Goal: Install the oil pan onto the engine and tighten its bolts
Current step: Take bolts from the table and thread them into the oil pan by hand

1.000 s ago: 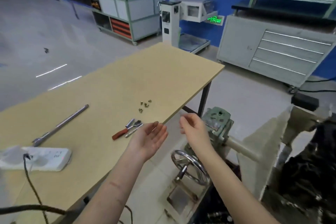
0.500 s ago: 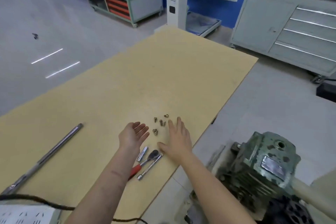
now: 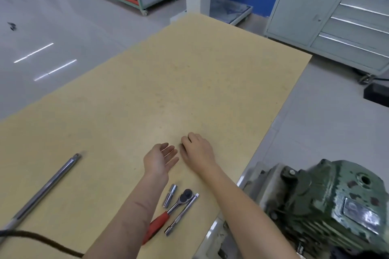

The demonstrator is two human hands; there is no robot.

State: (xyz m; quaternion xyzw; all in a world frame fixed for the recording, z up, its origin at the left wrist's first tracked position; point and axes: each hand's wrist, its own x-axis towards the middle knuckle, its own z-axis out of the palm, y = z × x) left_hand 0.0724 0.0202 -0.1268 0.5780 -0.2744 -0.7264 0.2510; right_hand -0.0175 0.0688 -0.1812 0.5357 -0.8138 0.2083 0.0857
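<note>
My right hand point(image 3: 197, 149) lies knuckles-up on the wooden table point(image 3: 189, 82), its fingers curled down over the spot where the small bolts lay; the bolts are hidden beneath it. Just to its left, my left hand point(image 3: 161, 159) is held palm up with straight fingers and nothing in it. Nearer me lie a red-handled ratchet point(image 3: 179, 202), a short socket point(image 3: 171, 192) and a thin extension bar point(image 3: 182, 214). The oil pan and engine block are out of view.
A long steel bar point(image 3: 44, 189) lies at the table's left, with a black cable point(image 3: 42, 239) by the near edge. A green gearbox of the engine stand point(image 3: 336, 206) sits off the table's right edge. Cabinets point(image 3: 336, 17) stand beyond.
The view has dropped and moved in over the table. My right hand went from flat beside the bolts to curled over them. My left hand stays palm up beside it.
</note>
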